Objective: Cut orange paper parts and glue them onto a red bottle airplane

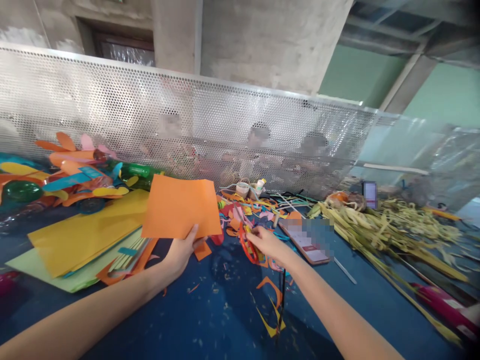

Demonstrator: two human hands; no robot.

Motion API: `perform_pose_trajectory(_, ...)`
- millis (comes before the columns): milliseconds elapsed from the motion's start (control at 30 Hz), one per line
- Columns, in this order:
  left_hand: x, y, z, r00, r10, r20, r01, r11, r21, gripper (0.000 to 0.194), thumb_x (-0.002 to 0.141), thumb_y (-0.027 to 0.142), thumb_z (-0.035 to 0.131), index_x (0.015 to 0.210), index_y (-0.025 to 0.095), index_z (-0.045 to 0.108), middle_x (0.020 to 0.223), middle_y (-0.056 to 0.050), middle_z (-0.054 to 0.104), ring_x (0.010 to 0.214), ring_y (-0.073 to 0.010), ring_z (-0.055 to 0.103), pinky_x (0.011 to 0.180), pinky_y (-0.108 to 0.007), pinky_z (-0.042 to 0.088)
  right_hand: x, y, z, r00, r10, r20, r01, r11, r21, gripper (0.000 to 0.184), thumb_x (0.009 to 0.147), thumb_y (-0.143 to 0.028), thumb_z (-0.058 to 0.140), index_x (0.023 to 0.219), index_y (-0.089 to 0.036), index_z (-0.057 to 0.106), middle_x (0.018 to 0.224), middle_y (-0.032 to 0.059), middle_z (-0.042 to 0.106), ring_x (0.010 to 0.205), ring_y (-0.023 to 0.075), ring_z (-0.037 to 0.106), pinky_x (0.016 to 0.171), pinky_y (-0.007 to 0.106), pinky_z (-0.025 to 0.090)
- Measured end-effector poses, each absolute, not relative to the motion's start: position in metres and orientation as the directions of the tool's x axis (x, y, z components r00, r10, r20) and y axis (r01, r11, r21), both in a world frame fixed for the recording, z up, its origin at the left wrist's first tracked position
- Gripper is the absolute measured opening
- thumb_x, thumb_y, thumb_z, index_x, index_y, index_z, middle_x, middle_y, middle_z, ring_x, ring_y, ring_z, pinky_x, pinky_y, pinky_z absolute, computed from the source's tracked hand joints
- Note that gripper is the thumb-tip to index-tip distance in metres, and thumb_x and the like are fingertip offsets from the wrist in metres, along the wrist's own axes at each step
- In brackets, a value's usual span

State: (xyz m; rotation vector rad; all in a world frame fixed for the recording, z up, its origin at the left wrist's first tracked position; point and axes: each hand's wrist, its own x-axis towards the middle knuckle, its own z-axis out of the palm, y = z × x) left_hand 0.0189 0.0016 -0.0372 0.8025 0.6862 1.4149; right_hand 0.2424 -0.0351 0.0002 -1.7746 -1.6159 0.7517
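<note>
We've got the orange sheet at 11 o'clock, pinched in our left hand, looks uncut; right hand grips scissors, 12 o'clock. Scraps at 12–1; petalled bottles at 10 look done.

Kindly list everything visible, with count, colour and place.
Paper sheet: one, orange, centre
Scissors: one, reddish, centre
Paper scraps: many, multicoloured, centre
Stacked sheets: several, yellow and green, left
Petalled crafts: several, multicoloured, left
Cups: two, whitish, behind scraps
Small bottle: one, white, by cups
Phone: one, pale, right of scissors
Upright device: one, dark, rear right
Plant strips: many, greenish, right
Magenta objects: two, side edges
Table: one, blue, below
Mesh barrier: one, silvery, behind
People: several, blurred, behind mesh
Left hand: one, holding sheet
Right hand: one, holding scissors
</note>
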Motion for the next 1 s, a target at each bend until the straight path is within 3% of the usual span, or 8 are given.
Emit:
perform_pose_trajectory(167,0.026,0.017,-0.03,-0.01,0.999,0.038,-0.605,-0.036,0.796,0.039,0.075,0.006,0.062,0.11,0.019,0.054,0.115,-0.009,0.061,0.093,-0.0207,0.064,0.081,-0.038,0.055,0.228,-0.032,-0.001,0.022,1.0,-0.016,0.316,-0.022,-0.949,0.045,0.075,-0.063,0.046,0.076,-0.018,0.052,0.051,-0.0065,0.04,0.043,0.0078,0.04,0.046,0.02,0.036)
perform_pose_trajectory(300,0.033,0.037,-0.019,-0.048,0.994,0.101,-0.611,-0.109,0.784,0.035,0.077,0.005,0.059,0.109,0.018,0.054,0.114,-0.01,0.061,0.09,-0.0186,0.065,0.077,-0.033,0.057,0.215,-0.044,0.002,-0.048,0.999,-0.022,0.073,-0.019,-0.997,0.059,0.073,-0.074,0.036,0.082,-0.019,0.053,0.057,-0.0029,0.046,0.05,0.0108,0.05,0.053,0.024,0.044)
perform_pose_trajectory(367,0.037,0.044,-0.011,-0.064,0.99,0.129,-0.623,-0.141,0.769,0.034,0.077,0.007,0.059,0.108,0.019,0.054,0.113,-0.008,0.061,0.09,-0.0174,0.065,0.076,-0.03,0.057,0.211,-0.051,0.004,-0.151,0.987,-0.046,-0.109,-0.063,-0.992,0.06,0.071,-0.075,0.037,0.083,-0.018,0.054,0.06,-0.0006,0.05,0.056,0.0138,0.055,0.058,0.028,0.047)
perform_pose_trajectory(433,0.038,0.047,-0.003,-0.094,0.984,0.153,-0.636,-0.177,0.751,0.033,0.077,0.008,0.06,0.107,0.02,0.055,0.113,-0.007,0.062,0.088,-0.0172,0.066,0.075,-0.029,0.057,0.207,-0.055,0.006,-0.218,0.974,-0.058,-0.187,-0.1,-0.977,0.058,0.072,-0.073,0.04,0.083,-0.018,0.055,0.063,0.0009,0.052,0.06,0.0162,0.058,0.062,0.032,0.048)
perform_pose_trajectory(667,0.038,0.042,0.008,-0.117,0.968,0.223,-0.629,-0.246,0.737,0.041,0.073,0.013,0.064,0.111,0.02,0.051,0.114,-0.008,0.061,0.089,-0.0188,0.065,0.075,-0.03,0.057,0.195,-0.062,0.002,-0.271,0.962,-0.027,0.08,-0.005,-0.997,0.05,0.075,-0.069,0.041,0.077,-0.02,0.052,0.062,-0.0019,0.048,0.059,0.0141,0.052,0.067,0.033,0.049)
perform_pose_trajectory(833,0.042,0.033,0.003,-0.058,0.967,0.25,-0.525,-0.242,0.816,0.036,0.074,0.024,0.065,0.106,0.015,0.054,0.097,-0.009,0.067,0.07,-0.0178,0.068,0.072,-0.032,0.057,0.195,-0.068,-0.003,-0.289,0.957,0.035,0.29,0.123,-0.949,0.048,0.081,-0.065,0.035,0.08,-0.021,0.053,0.073,0.0017,0.051,0.074,0.0173,0.051,0.072,0.032,0.048)
perform_pose_trajectory(1000,0.045,0.024,0.0,-0.037,0.962,0.272,-0.427,-0.261,0.865,0.03,0.072,0.034,0.065,0.094,0.014,0.058,0.086,-0.007,0.069,0.066,-0.0186,0.067,0.068,-0.032,0.056,0.193,-0.073,-0.002,-0.283,0.956,0.07,0.356,0.173,-0.918,0.05,0.082,-0.064,0.032,0.089,-0.02,0.056,0.078,0.0032,0.053,0.074,0.0178,0.051,0.073,0.033,0.048)
